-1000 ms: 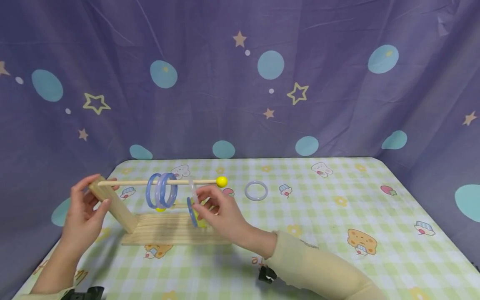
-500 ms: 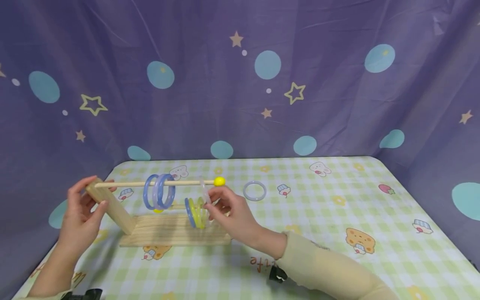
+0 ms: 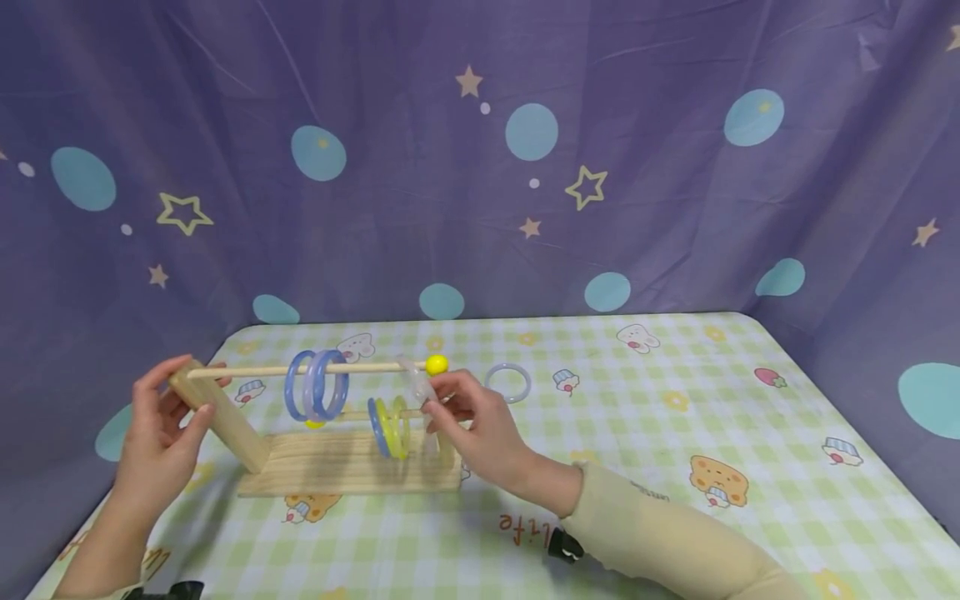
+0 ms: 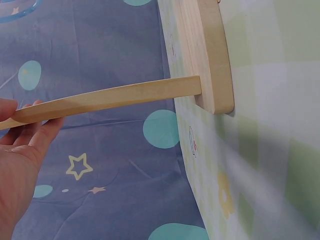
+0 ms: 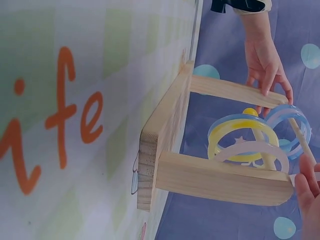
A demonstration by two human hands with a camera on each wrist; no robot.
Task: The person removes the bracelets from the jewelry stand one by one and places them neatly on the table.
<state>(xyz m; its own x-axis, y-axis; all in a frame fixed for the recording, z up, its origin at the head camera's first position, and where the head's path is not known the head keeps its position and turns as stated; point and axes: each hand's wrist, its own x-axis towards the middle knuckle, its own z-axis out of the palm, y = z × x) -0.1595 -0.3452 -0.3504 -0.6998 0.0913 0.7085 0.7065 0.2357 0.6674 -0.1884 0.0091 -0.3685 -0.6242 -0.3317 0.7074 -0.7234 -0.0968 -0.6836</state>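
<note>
My left hand (image 3: 161,429) grips the top of the left post (image 3: 232,425) of a wooden rack; the left wrist view shows the fingers around the post (image 4: 110,96). With thumb and fingertips, my right hand (image 3: 483,429) pinches a clear whitish ring (image 3: 417,381) at the upper rod (image 3: 375,367), close beside its yellow end ball (image 3: 437,364). Further left on that rod hang blue and lavender rings (image 3: 291,387). Blue and yellow rings (image 3: 381,429) hang on the lower rod, along with a pale ring (image 5: 250,146) seen in the right wrist view.
One pale lavender ring (image 3: 528,385) lies flat on the checked tablecloth (image 3: 622,433), behind and right of my right hand. The rack's base board (image 3: 345,479) rests on the cloth. A purple curtain (image 3: 645,208) rises behind the table.
My right hand has moved right along the upper rod with the clear ring, up to the yellow ball. The lower rings show more fully. My left hand keeps its grip on the post.
</note>
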